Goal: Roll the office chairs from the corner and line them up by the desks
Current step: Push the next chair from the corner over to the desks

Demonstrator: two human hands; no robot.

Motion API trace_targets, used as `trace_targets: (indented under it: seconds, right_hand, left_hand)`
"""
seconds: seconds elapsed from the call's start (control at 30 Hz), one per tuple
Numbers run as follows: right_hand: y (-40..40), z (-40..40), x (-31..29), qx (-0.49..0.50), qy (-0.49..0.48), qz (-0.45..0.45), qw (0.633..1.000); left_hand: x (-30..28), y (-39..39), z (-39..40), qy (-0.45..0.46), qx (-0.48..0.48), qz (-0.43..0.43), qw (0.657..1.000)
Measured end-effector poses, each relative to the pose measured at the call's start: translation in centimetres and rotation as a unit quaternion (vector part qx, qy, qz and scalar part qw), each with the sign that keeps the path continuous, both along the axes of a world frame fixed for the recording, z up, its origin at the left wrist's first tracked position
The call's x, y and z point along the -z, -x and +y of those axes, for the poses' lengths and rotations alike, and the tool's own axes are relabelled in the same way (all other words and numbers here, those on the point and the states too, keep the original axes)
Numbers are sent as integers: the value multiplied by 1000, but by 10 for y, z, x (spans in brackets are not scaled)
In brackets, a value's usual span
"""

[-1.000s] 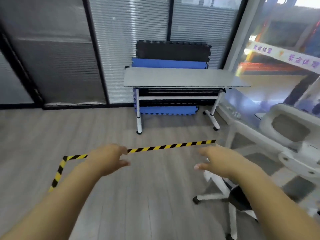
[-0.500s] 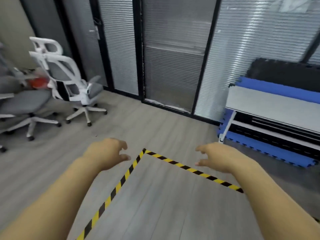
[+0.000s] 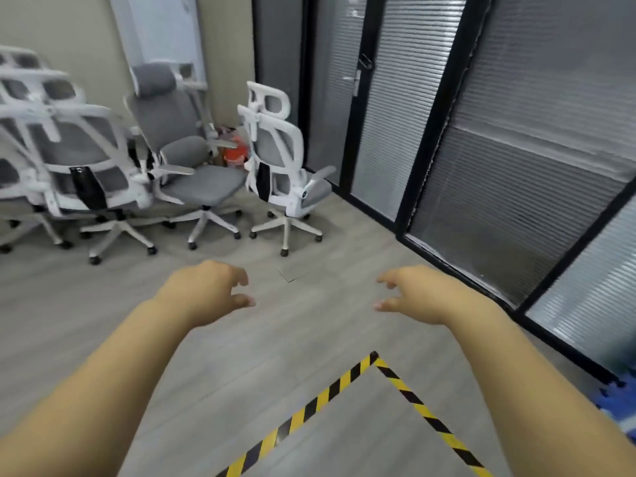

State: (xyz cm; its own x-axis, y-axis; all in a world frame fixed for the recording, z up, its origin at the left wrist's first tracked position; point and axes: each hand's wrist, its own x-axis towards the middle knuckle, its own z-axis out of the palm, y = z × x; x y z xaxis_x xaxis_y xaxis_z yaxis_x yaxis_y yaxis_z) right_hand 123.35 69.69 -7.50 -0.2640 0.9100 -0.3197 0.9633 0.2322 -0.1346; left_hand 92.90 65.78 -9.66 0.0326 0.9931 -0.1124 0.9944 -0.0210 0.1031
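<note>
Reaching forward over the grey plank floor (image 3: 309, 339), both bare forearms stretch out with the palms turned down and nothing held. The left hand (image 3: 210, 292) has its fingers (image 3: 241, 277) loosely curled, the thumb tip showing just below them, and it touches no object. The right hand (image 3: 423, 294) mirrors it, its fingers (image 3: 385, 280) hanging in a relaxed curl and its thumb pointing toward the left hand, likewise holding nothing. The office chairs are gathered in the far left corner, well apart from both hands. Nearest the glass wall stands a white-framed chair with grey mesh back (image 3: 278, 160), its back turned to the camera, with a white headrest, a black lumbar strip and a five-star caster base. Just to its left stands a grey upholstered chair (image 3: 179, 142) facing the camera, with a padded headrest and a broad grey seat. Further left stands another white mesh chair (image 3: 86, 160), also seen from behind, and more white chair backs (image 3: 24, 74) crowd together beyond it at the frame's left edge, blurred. A small red object (image 3: 234, 153) lies on the floor between the chairs, against the wall. To the right runs a black-framed glass partition with closed blinds (image 3: 516, 132), and a door handle (image 3: 356, 82) shows on one panel. Yellow-and-black hazard tape (image 3: 344, 376) forms a corner on the floor between the forearms, and a blue foam mat edge (image 3: 619, 411) shows at lower right.
</note>
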Motion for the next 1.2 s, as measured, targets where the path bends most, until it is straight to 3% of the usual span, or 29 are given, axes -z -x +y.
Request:
trace_targets:
  seconds: [0.43,0.7,1.2]
  right_hand:
    - [162,237,0,5,-2,48,999]
    - [214,377,11,12,13,34,999]
    - [320,686,7,-27,18,25,999]
  left_hand:
    - [-8,158,239,-17,-17,3,1000]
    - [-3,212,384,-23,-5,5,1000]
    - [8,316,659,-23,-70,-26,997]
